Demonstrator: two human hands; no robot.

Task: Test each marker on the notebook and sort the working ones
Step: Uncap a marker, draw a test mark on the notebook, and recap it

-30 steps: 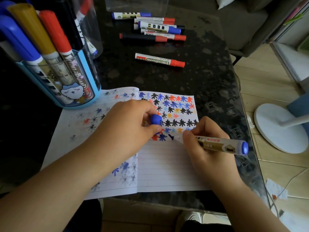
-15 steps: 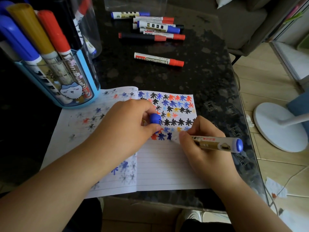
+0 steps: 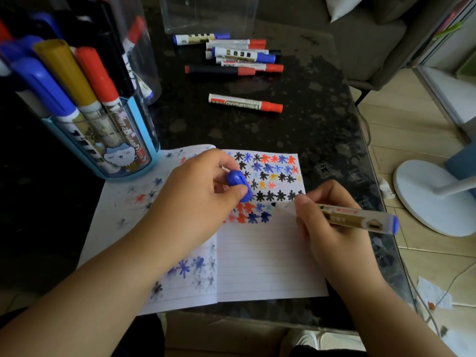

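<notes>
While the right hand (image 3: pixel 332 228) grips the blue marker (image 3: pixel 355 219), left hand (image 3: pixel 201 199) pinching its cap (image 3: pixel 239 185), the uncapped tip, apparently lifted, risks smudging wet ink on the notebook (image 3: pixel 257 253).

**Dark stone table, tiled floor, daylight from the right**

A black speckled table (image 3: pixel 322 130) fills the centre. At one o'clock sits a grey upholstered chair (image 3: pixel 360 47) with a pale cushion (image 3: pixel 342 6). Beige floor tiles (image 3: pixel 401 130) spread at three o'clock, bearing a round white stand base (image 3: pixel 422 199). Paper scraps (image 3: pixel 432 292) lie at four o'clock.
</notes>
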